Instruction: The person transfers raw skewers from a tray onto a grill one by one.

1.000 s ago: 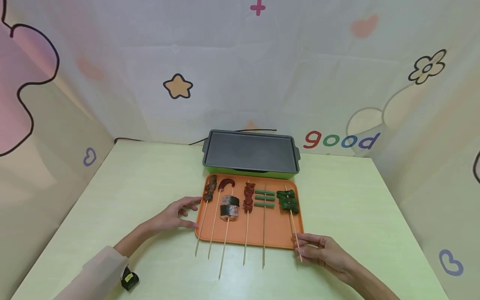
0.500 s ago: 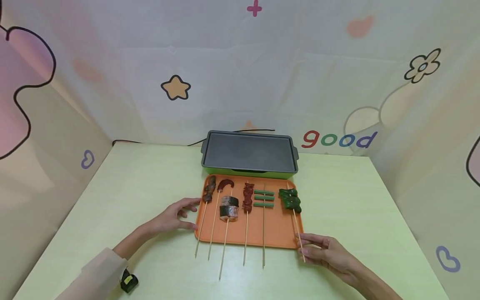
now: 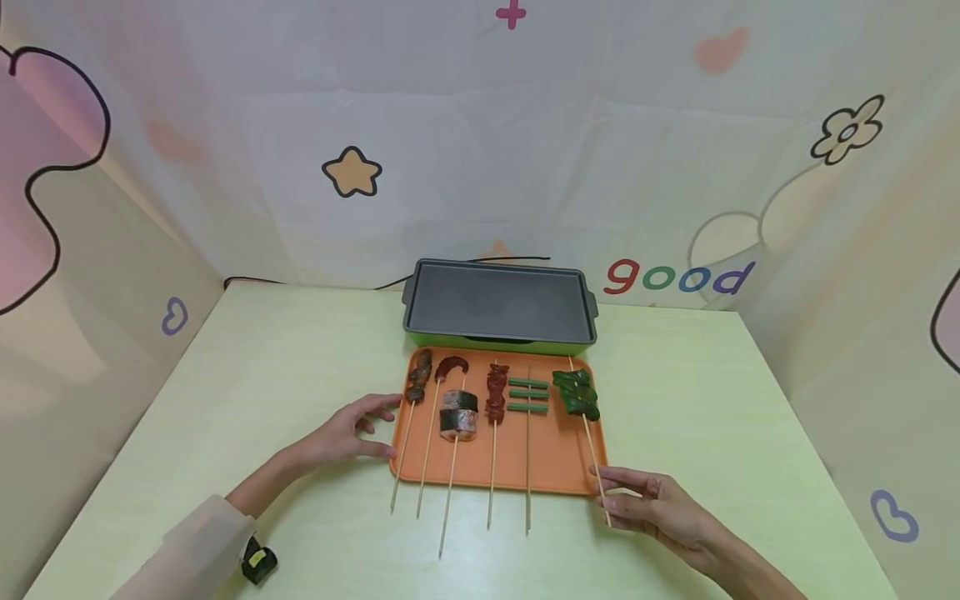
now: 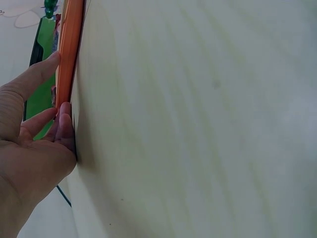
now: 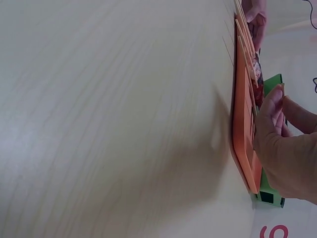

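Note:
On the orange tray [image 3: 562,467] lie several wooden skewers in a row, their bare ends past its front rim. My right hand [image 3: 652,508] pinches the stick of the green pepper skewer [image 3: 576,393] near its lower end. This skewer is lifted a little at the tray's right side. My left hand [image 3: 348,429] touches the tray's left rim with spread fingers and thumb, also visible in the left wrist view. Nearest to it is a dark brown chunk skewer [image 3: 418,377]. The right wrist view shows my right thumb and fingertips together above the tray; the stick is mostly hidden there.
Behind the tray stands a green electric grill [image 3: 498,302] with a flat dark plate. A fish-piece skewer [image 3: 458,414], a red meat skewer [image 3: 497,393] and a green bean skewer [image 3: 528,395] share the tray. A small black object [image 3: 259,563] lies by my left sleeve.
The green pepper skewer has risen slightly off the tray and its food end has shifted a little. My right hand has moved slightly right; my left hand stays at the rim.

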{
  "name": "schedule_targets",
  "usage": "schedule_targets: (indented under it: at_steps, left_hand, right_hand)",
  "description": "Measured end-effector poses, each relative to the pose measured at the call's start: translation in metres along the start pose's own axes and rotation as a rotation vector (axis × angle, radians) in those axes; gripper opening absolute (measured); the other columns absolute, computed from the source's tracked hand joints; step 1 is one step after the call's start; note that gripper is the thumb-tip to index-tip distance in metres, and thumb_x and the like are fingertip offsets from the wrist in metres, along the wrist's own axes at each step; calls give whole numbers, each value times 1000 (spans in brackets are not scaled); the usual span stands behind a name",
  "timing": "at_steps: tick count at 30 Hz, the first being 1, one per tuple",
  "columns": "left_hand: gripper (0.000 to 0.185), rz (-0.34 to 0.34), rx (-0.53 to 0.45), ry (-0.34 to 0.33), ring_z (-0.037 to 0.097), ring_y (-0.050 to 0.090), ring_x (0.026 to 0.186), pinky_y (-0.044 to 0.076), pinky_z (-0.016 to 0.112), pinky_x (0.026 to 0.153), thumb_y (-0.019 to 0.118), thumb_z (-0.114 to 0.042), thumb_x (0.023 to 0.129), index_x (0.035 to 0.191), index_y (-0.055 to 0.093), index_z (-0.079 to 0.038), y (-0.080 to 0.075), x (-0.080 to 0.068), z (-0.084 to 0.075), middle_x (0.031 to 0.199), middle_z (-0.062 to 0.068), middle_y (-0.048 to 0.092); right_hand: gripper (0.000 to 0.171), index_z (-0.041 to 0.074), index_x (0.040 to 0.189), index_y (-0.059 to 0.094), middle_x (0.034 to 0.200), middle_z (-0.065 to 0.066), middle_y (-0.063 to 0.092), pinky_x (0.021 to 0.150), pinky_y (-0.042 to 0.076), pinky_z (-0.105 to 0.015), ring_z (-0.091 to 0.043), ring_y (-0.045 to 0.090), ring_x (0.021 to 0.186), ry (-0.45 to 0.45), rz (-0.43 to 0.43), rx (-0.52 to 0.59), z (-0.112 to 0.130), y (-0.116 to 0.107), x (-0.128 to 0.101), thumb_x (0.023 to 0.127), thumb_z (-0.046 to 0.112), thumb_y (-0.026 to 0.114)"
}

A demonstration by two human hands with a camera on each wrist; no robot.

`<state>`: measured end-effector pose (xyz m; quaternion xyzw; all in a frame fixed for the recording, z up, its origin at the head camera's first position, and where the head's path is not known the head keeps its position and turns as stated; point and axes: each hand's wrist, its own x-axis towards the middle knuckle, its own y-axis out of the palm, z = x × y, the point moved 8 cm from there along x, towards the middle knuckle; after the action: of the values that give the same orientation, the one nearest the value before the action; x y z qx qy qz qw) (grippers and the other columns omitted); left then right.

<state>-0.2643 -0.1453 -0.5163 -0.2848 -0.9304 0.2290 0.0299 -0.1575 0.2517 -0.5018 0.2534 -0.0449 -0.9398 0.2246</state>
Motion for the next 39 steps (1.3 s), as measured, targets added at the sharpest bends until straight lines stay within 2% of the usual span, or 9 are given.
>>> schedule_targets:
  at_steps: [9, 16, 23, 27, 29, 33, 36, 39]
  left_hand:
    - [80, -8, 2, -3, 31, 52, 119, 45, 23, 88, 84, -13, 84, 151, 43, 3, -1, 0, 2, 135, 22, 56]
    - [80, -9, -6, -8, 31, 51, 119, 45, 23, 89, 84, -13, 84, 151, 43, 3, -1, -2, 2, 135, 22, 56]
    - [80, -13, -7, -9, 31, 51, 119, 45, 23, 89, 84, -13, 84, 151, 43, 2, -1, -2, 4, 134, 21, 56]
    - [80, -15, -5, -8, 31, 52, 119, 46, 23, 89, 84, -13, 84, 151, 43, 2, -1, -2, 3, 135, 22, 56]
    - [79, -16, 2, -7, 30, 52, 118, 46, 23, 89, 84, -14, 84, 151, 44, 2, 0, -2, 3, 135, 21, 56]
    - [79, -15, 6, 1, 27, 52, 118, 46, 22, 89, 84, -15, 85, 151, 44, 1, 0, -1, 2, 135, 21, 56]
    - [79, -10, 4, 7, 28, 52, 118, 46, 22, 90, 84, -15, 85, 151, 44, 1, 0, 0, 3, 136, 20, 56]
    - [79, -11, 4, 6, 30, 52, 119, 46, 23, 90, 84, -15, 85, 151, 44, 2, 0, 0, 3, 136, 21, 56]
  right_hand:
    - [56, -1, 152, 44, 119, 2, 71, 89, 58, -26, -9, 71, 103, -6, 3, 0, 6, 4, -2, 101, 10, 64]
    - [55, 7, 153, 47, 125, 5, 62, 90, 57, -26, -9, 70, 99, -24, -54, -36, 13, 2, 1, 101, 13, 64]
    - [64, 0, 159, 30, 126, 5, 56, 91, 57, -25, -7, 64, 101, -130, -104, -55, 33, 3, 12, 104, 15, 60]
    - [66, -2, 160, 24, 126, 7, 56, 91, 55, -21, -6, 62, 104, -204, -125, -56, 42, 4, 21, 105, 13, 57]
    - [63, 0, 160, 27, 123, 8, 57, 91, 54, -20, -5, 61, 103, -252, -137, -49, 46, 3, 27, 105, 12, 56]
    - [52, 12, 155, 41, 117, 9, 56, 90, 53, -18, -4, 61, 103, -326, -160, -26, 54, -2, 40, 106, 11, 55]
    - [52, 10, 156, 40, 117, 10, 56, 89, 52, -17, -4, 60, 104, -333, -186, -12, 60, -6, 51, 106, 11, 54]
    - [60, 1, 160, 27, 119, 12, 56, 89, 50, -16, -4, 58, 106, -315, -206, -5, 65, -9, 62, 107, 11, 52]
